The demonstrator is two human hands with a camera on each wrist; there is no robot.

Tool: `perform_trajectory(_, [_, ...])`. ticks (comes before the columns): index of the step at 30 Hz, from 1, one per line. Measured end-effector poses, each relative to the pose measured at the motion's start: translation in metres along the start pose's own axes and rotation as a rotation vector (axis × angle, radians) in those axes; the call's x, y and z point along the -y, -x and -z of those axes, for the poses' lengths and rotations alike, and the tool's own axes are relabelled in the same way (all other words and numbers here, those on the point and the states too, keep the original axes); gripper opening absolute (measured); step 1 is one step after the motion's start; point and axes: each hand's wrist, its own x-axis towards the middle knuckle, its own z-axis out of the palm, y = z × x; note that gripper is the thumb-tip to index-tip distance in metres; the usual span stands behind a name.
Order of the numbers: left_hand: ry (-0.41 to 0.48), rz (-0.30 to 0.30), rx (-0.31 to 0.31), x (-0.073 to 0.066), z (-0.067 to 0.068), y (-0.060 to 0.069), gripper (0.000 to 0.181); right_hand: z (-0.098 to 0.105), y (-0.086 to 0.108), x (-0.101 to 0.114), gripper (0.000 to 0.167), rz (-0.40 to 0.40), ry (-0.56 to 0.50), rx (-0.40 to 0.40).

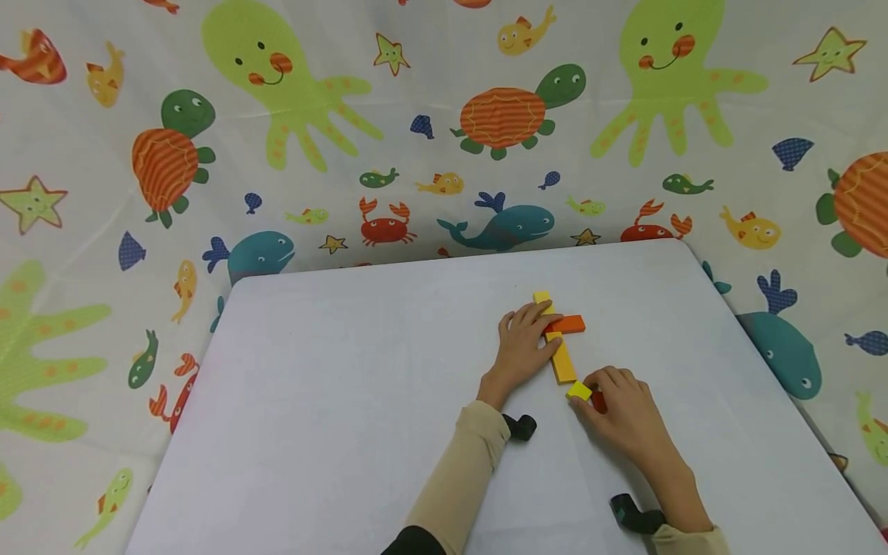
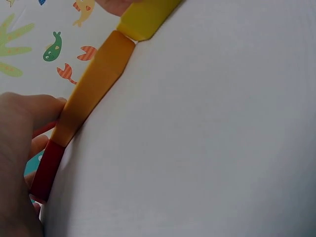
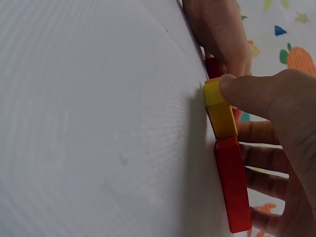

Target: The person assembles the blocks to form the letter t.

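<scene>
On the white table, my left hand (image 1: 523,343) spans the upper part of a row of toy blocks. Its thumb lies against a long amber block (image 1: 563,364), and its fingers reach over an orange-red block (image 1: 572,324) set crosswise. A yellow block (image 1: 542,296) pokes out past those fingers, partly covered. At the row's near end my right hand (image 1: 627,412) pinches a small yellow block (image 1: 579,391), touching or almost touching the amber one. Beside it is a red block (image 1: 599,401), partly under the right fingers; the right wrist view shows this red block (image 3: 232,182) end to end with the yellow one.
A white tabletop (image 1: 333,385) stretches away left of the blocks. Behind it hangs a cloth (image 1: 430,77) printed with sea animals. Black wrist mounts (image 1: 522,427) stick out near both wrists, just above the table.
</scene>
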Motion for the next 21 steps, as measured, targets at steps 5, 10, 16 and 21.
perform_trajectory(5, [-0.001,0.005,-0.01,0.0,-0.001,-0.001,0.044,0.0,0.0,0.001,0.038,0.006,-0.001,-0.003])
perform_trajectory(10, [-0.007,0.009,-0.014,0.0,-0.002,-0.001,0.044,0.001,0.0,-0.001,0.04,0.005,0.0,0.013])
perform_trajectory(16, [-0.012,0.001,-0.013,0.0,-0.003,-0.001,0.045,0.009,0.004,-0.006,0.045,-0.008,-0.008,0.037])
perform_trajectory(21, [-0.009,-0.003,-0.015,0.001,-0.002,-0.001,0.044,0.013,0.01,-0.011,0.05,0.01,-0.005,0.042])
